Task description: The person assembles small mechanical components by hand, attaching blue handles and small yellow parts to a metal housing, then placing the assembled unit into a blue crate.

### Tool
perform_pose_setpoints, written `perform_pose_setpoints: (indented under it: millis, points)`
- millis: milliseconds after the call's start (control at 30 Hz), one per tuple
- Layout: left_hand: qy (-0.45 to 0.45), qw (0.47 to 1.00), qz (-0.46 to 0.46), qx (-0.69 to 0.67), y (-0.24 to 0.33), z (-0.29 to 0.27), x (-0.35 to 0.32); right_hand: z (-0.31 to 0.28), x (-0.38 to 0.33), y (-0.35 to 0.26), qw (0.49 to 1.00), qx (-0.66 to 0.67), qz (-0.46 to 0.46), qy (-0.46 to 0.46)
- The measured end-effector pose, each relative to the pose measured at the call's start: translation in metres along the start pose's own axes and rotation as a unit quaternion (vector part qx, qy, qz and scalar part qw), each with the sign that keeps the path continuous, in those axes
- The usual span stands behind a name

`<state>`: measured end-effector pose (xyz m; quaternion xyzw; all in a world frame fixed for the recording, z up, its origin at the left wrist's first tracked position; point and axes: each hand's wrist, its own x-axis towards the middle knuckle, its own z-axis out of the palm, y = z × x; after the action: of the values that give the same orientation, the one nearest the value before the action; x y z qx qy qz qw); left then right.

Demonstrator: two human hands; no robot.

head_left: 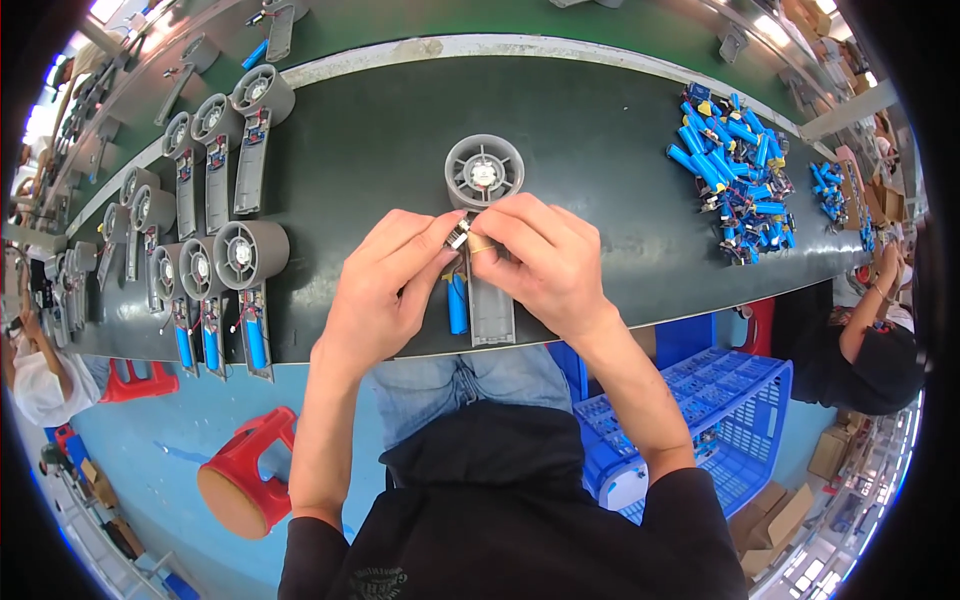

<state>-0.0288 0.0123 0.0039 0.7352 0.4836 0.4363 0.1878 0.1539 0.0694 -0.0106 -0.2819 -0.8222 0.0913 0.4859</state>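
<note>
Stools (268, 478), two at left: red plastic, the nearer with a round tan seat. Crate (755, 440), at right beside your lap: blue plastic, open lattice walls.

Left hand (385, 285), one: your thumb and index finger pinched nearly closed on a small part (458, 236), dark and metallic. Right hand (540, 260), one: your fingers curled, tips drawn together against the part's right side; how firmly they grip it you cannot tell from here.

Cell (457, 318), one, below your fingertips: smooth blue cylinder, just left of the shell. Shell (492, 315), one, under your right hand: long grey trough, matt plastic, its near end toward you. Fan (484, 172), one, beyond your hands at the shell's far end: round grey housing, radial spokes, pale hub.

Bench (600, 130), one: dark green, smooth, slightly glossy.

Fan units at left: near row (250, 255), three, each with a blue cell in its open handle; far row (263, 92), three, handles open over wiring; further left, others overlap, count unclear.

Heap (735, 170), one, at right: blue cylinders and wired boards, too tangled to count. Smaller heap (830, 192), one, further right: likewise blue.

Rail (430, 48), one, along the far side: pale, scuffed, curved by the lens.
</note>
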Motion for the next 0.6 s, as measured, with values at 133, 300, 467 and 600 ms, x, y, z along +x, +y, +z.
perform_pose_setpoints:
  millis: [133,300,467,600]
  points:
    - [-0.040,0.999,0.015,0.002,-0.001,-0.006,0.003,0.001,-0.003,0.002,1.000,-0.028,-0.011,-0.008]
    - [-0.062,0.998,0.031,0.012,-0.001,-0.008,0.005,-0.002,-0.001,0.002,0.999,-0.037,-0.018,-0.021]
    - [0.000,0.985,-0.120,-0.125,0.004,0.006,-0.006,-0.005,-0.005,-0.016,0.996,-0.025,0.088,0.013]
    - [0.036,0.897,-0.260,-0.357,0.009,0.016,0.006,-0.010,-0.013,-0.037,0.898,0.169,0.405,-0.033]
